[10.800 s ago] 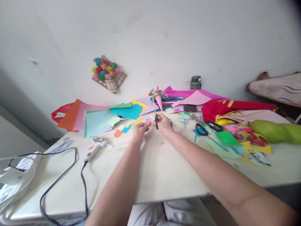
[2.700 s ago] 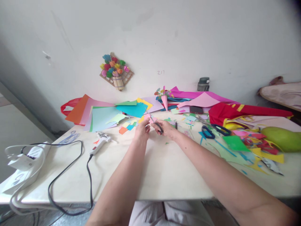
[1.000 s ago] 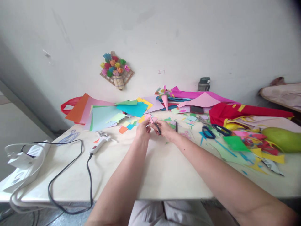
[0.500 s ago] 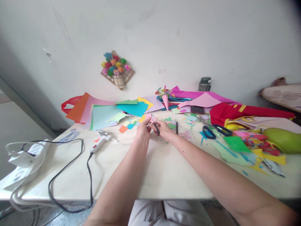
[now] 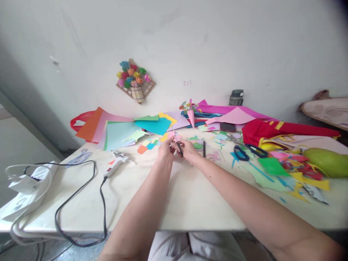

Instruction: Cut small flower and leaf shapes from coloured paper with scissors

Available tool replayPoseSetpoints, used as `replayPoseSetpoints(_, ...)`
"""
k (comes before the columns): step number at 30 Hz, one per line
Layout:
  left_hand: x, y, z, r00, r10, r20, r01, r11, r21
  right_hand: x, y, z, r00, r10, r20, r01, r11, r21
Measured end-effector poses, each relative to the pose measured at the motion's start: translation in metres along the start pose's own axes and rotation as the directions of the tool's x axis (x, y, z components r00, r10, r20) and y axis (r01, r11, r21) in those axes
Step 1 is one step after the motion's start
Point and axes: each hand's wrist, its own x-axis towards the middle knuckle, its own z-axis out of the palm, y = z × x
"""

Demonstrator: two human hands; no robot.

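My left hand (image 5: 165,151) and my right hand (image 5: 188,150) meet over the middle of the table (image 5: 174,195). The right hand's fingers are wrapped round the black handles of small scissors (image 5: 178,145), whose blades point up and to the left. The left hand pinches a small pink paper piece (image 5: 171,135) at the blades. Small coloured paper scraps (image 5: 148,144) lie just beyond the hands.
A white glue gun (image 5: 115,163) with a black cable (image 5: 102,206) lies left of the hands, a power strip (image 5: 24,185) at the left edge. Coloured paper sheets (image 5: 122,130) cover the far side. Blue-handled scissors (image 5: 246,150), paper cuttings, red fabric (image 5: 272,127) and a green gourd (image 5: 326,161) lie right.
The scissors have swung from lying slanted to standing more upright. Both hands stay at the same spot with the pink piece between them.
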Motion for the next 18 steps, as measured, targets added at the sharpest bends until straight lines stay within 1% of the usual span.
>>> replayPoseSetpoints(4,0.001,-0.002,0.001,1.000,-0.010,0.015,0.010,1.000,0.002,0.000,0.000,0.000,1.000,-0.010,-0.013,0.010,1.000,-0.018)
replayPoseSetpoints(9,0.001,-0.001,0.001,1.000,-0.013,-0.010,0.013,1.000,0.010,0.001,0.002,-0.001,1.000,-0.029,-0.011,0.029,0.999,-0.015)
replayPoseSetpoints(12,0.003,0.001,-0.002,0.998,0.043,0.038,-0.044,0.998,0.041,0.001,0.002,-0.002,1.000,-0.024,0.006,0.023,0.999,0.025)
replayPoseSetpoints(15,0.008,0.003,-0.008,0.988,0.109,0.105,-0.119,0.989,0.089,0.002,0.002,-0.003,1.000,-0.015,0.005,0.014,0.998,0.066)
replayPoseSetpoints(18,0.015,0.004,-0.012,0.978,0.152,0.142,-0.170,0.978,0.120,0.003,0.002,-0.005,1.000,-0.007,0.015,0.006,0.996,0.089)
